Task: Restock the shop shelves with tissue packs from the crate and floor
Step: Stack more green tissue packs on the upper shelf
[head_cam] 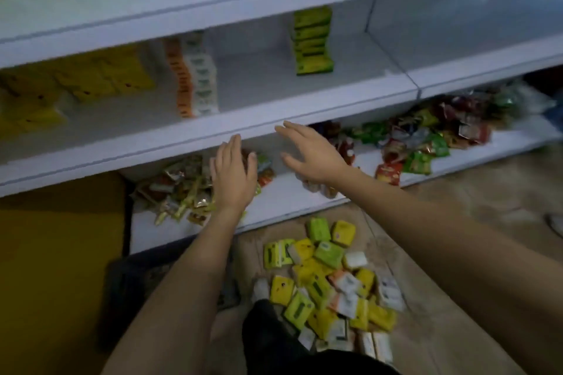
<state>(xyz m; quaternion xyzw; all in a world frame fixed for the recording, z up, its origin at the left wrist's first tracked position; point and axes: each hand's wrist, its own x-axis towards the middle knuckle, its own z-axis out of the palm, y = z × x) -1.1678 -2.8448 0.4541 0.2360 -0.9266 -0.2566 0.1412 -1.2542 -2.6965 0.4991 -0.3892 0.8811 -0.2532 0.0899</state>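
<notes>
Your left hand [233,173] and right hand [310,155]: both empty, fingers straight, apart, at the lowest shelf [286,201]. Tissue packs [332,280] heaped on the floor [457,222] below it. Likely light, soft, slippery film; pinch across flat faces.

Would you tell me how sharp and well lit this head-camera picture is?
Head view: dim light, no glare; motion blur smears the yellow packs on the middle shelf worst; the left hand, right hand and floor tissue packs are soft but readable; the shelf edges look slightly bowed.
</notes>
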